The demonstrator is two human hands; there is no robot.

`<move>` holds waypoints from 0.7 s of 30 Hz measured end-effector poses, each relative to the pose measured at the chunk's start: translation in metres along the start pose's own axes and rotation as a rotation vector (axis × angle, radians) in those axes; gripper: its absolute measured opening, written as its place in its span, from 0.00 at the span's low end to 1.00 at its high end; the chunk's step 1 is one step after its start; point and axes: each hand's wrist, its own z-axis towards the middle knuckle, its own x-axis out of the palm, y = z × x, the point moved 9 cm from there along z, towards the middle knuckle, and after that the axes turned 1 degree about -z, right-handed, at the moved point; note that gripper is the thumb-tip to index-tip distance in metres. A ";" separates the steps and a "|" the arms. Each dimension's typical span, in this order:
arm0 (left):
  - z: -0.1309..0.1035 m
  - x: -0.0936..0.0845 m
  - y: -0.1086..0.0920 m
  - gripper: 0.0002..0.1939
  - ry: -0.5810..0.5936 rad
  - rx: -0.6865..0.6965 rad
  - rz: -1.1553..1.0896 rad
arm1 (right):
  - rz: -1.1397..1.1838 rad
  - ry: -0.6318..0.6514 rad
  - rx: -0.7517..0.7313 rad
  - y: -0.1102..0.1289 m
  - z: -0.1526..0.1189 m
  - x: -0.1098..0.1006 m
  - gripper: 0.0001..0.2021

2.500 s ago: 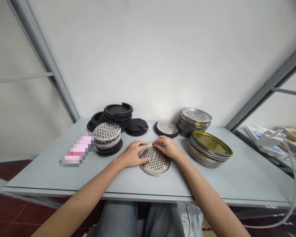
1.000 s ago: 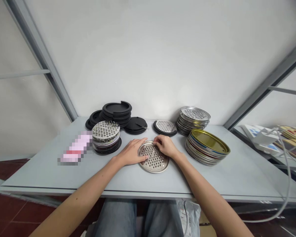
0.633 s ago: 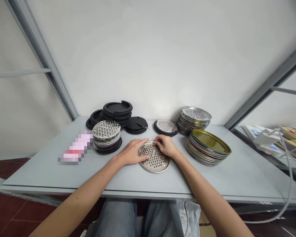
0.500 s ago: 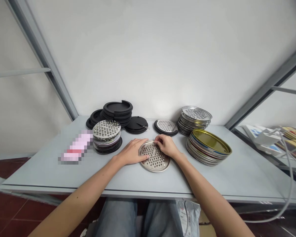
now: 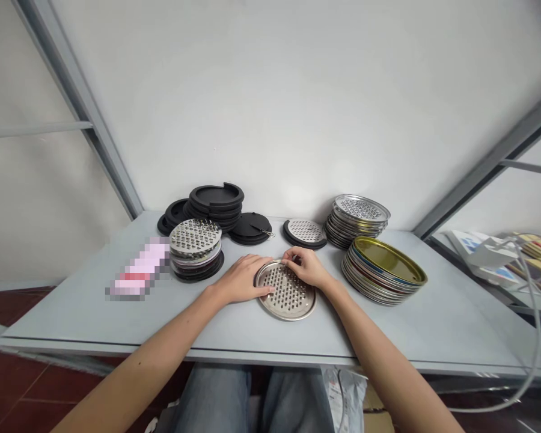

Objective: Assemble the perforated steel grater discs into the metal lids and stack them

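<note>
A round metal grater (image 5: 286, 294) with a raised rim and rows of punched teeth is on the table in front of me. My left hand (image 5: 247, 279) holds its left edge, thumb on the top face and the other fingers along the far left rim. At the far right rim, my right hand (image 5: 304, 266) pinches the edge with curled fingers; the fingertips are partly hidden. Beyond my hands sits a perforated metal disc in a black ring (image 5: 305, 230).
Left stand a stack topped by a toothed disc (image 5: 195, 236), black rings (image 5: 216, 195) and black discs (image 5: 251, 227) with a small pointed tool. Right are stacked metal graters (image 5: 360, 208) and gold-topped lids (image 5: 388, 260). A pixelated pink item (image 5: 139, 264) lies left; a white cable (image 5: 534, 337) hangs right.
The grater has shifted slightly right and toward me, with my left thumb and right hand moving a little along with it. Both hands keep their hold.
</note>
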 end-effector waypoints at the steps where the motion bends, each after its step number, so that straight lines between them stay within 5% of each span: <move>1: 0.000 0.000 0.000 0.33 0.001 0.001 0.002 | -0.004 0.002 0.004 0.000 0.000 0.000 0.06; 16: 0.001 -0.006 0.006 0.26 -0.012 0.024 -0.018 | -0.165 -0.134 0.121 -0.022 -0.001 -0.021 0.07; 21: 0.001 -0.012 0.012 0.23 -0.041 -0.005 0.032 | -0.303 -0.039 0.244 -0.034 -0.005 -0.019 0.06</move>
